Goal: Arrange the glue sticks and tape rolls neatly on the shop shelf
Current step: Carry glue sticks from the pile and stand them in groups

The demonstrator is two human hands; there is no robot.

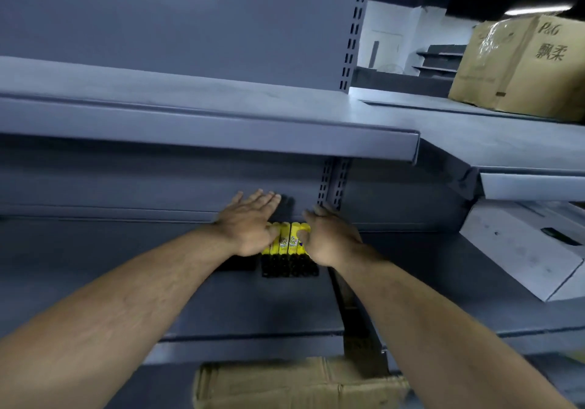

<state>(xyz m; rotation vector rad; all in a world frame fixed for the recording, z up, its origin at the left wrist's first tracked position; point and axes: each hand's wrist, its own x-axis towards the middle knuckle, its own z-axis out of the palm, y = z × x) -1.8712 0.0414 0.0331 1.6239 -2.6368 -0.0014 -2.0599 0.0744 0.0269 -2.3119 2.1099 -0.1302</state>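
- Grey metal shelf, middle tier of a shop rack.
- Glue sticks: yellow barrels, black caps, lying in one flat row on that shelf. Light, rigid and smooth; likely to roll, so squeeze the row from both flanks.
- Your left hand: flat, fingers straight, at the left flank.
- Your right hand: against the right flank, thumb on top, clasping nothing.
- White box lies to the right.
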